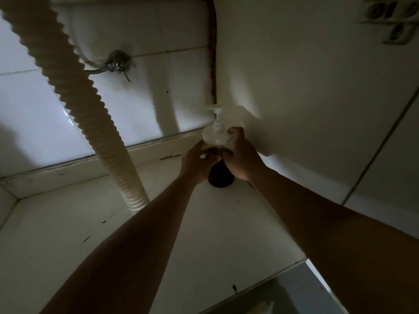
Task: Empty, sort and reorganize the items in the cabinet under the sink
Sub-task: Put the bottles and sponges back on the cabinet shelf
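A pump bottle [217, 134] with a white pump head, pale shoulder and dark lower body stands upright in the far right corner of the cabinet floor [90, 223]. My left hand [196, 160] grips its left side, fingers curled round the neck area. My right hand [241, 155] grips its right side, thumb and fingers wrapped over the shoulder. Both forearms reach in from the bottom of the view. The bottle's base [221, 180] shows below the hands, against the right side wall.
A ribbed cream drain hose [74, 87] runs diagonally from the top left down into the floor. A metal water valve [116, 64] with a flexible line sits on the tiled back wall. The cabinet side wall [306, 98] is on the right. The space is dim.
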A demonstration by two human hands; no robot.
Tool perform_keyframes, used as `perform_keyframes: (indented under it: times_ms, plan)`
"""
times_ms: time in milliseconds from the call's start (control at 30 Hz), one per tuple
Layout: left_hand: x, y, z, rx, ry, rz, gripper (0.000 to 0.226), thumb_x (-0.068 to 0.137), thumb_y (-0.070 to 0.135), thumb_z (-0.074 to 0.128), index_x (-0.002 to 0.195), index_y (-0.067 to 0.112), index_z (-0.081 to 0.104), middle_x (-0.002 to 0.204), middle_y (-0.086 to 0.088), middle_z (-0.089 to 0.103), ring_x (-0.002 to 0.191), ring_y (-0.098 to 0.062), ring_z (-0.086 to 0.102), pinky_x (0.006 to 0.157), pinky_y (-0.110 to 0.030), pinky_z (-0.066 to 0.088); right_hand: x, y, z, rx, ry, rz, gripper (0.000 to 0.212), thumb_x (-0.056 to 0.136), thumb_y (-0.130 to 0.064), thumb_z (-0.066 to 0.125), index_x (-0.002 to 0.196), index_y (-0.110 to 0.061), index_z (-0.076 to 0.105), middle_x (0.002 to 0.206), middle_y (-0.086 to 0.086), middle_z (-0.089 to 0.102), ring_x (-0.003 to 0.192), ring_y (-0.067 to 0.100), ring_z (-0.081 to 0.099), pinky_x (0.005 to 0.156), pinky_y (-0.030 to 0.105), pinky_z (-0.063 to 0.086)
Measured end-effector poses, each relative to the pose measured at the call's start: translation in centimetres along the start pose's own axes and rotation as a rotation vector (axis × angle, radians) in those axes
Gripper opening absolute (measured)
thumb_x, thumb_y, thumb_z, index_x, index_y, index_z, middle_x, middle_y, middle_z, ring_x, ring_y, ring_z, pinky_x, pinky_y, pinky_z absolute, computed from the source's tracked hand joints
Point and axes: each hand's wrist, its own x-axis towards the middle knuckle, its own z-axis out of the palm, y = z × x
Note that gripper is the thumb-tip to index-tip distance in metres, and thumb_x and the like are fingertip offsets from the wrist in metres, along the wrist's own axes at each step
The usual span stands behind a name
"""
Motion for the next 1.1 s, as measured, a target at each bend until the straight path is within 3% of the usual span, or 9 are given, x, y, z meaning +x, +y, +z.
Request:
perform_keyframes:
  times_ms: [233,300,367,400,500,567,767,933,1100]
  plan:
    - [2.2,1.2,2.2,0.093,0.065,-0.063,0.064,0.092,0.036,0.063,0.149,0.032,0.034,0.138,-0.002,0.058,0.124,-0.027,0.055,0.096,-0.036,0.045,1.0,-0.2,0.1,-0.112,-0.041,0.031,0.076,0.098,-0.017,0.051,0.16,-0.024,0.005,0.156,0.015,0.027,0.137,0.033,0.041,0.109,0.044,0.043]
    - [2.5,1.2,2.5,0.064,0.085,-0.087,0.064,0.092,0.033,0.063,0.149,0.032,0.035,0.138,-0.001,0.057,0.126,-0.027,0.054,0.094,-0.035,0.045,0.9,0.5,-0.2,-0.091,-0.076,0.046,0.08,0.098,-0.011,0.048,0.159,-0.027,-0.001,0.155,0.014,0.033,0.117,0.025,0.054,0.087,0.034,0.053]
    - [2.8,1.0,2.7,-0.024,0.109,-0.136,0.062,0.094,0.031,0.062,0.15,0.03,0.035,0.14,-0.002,0.056,0.126,-0.024,0.054,0.093,-0.034,0.047,1.0,1.1,-0.5,-0.047,-0.127,0.071,0.085,0.096,-0.005,0.046,0.158,-0.035,-0.004,0.155,0.01,0.035,0.081,0.012,0.052,0.06,0.021,0.043]
    - [2.7,0.7,2.8,-0.063,0.121,-0.145,0.06,0.095,0.03,0.061,0.149,0.029,0.035,0.139,-0.002,0.056,0.125,-0.023,0.055,0.09,-0.032,0.048,1.1,1.2,-0.6,-0.026,-0.138,0.074,0.086,0.096,-0.004,0.045,0.158,-0.037,-0.004,0.157,0.008,0.033,0.077,0.009,0.05,0.058,0.02,0.04]
    - [2.1,-0.4,2.8,-0.091,0.1,-0.12,0.054,0.097,0.022,0.057,0.147,0.029,0.037,0.139,0.001,0.056,0.124,-0.019,0.056,0.087,-0.028,0.05,0.8,0.5,-0.7,0.023,-0.11,0.066,0.081,0.096,-0.002,0.043,0.159,-0.031,0.002,0.16,0.007,0.029,0.123,0.026,0.054,0.091,0.033,0.051]
    - [1.0,-0.9,2.9,-0.087,0.064,-0.117,0.053,0.099,0.019,0.054,0.147,0.03,0.037,0.142,0.001,0.053,0.127,-0.016,0.053,0.09,-0.027,0.05,-0.4,0.2,-0.5,0.047,-0.079,0.041,0.076,0.096,-0.001,0.045,0.159,-0.024,0.011,0.159,0.009,0.031,0.14,0.027,0.039,0.108,0.031,0.037]
    - [-5.0,0.3,0.7,0.009,-0.036,-0.068,0.045,0.1,0.021,0.053,0.143,0.03,0.044,0.14,0.003,0.055,0.108,-0.006,0.058,0.063,-0.011,0.043,-8.0,0.3,-1.6,-0.021,-0.1,0.009,0.068,0.096,-0.005,0.044,0.157,-0.028,0.026,0.153,0.006,0.043,0.132,0.027,0.048,0.111,0.038,0.041]
    - [-13.4,3.0,-0.7,0.023,-0.24,-0.023,0.025,0.092,0.032,0.062,0.117,0.031,0.064,0.115,0.002,0.07,0.086,-0.007,0.068,0.066,-0.023,0.058,-18.3,1.8,-4.9,-0.116,-0.123,0.131,0.05,0.095,-0.011,0.046,0.137,-0.038,0.051,0.133,-0.005,0.058,0.121,0.015,0.054,0.106,0.031,0.043]
    - [-19.1,5.3,-0.1,-0.037,-0.557,0.004,0.029,0.073,0.043,0.07,0.099,0.031,0.069,0.093,-0.003,0.075,0.084,-0.024,0.073,0.082,-0.048,0.059,-28.2,3.8,-7.5,-0.088,-0.09,0.274,0.042,0.093,-0.011,0.051,0.131,-0.029,0.056,0.132,0.002,0.059,0.117,0.021,0.058,0.097,0.031,0.048]
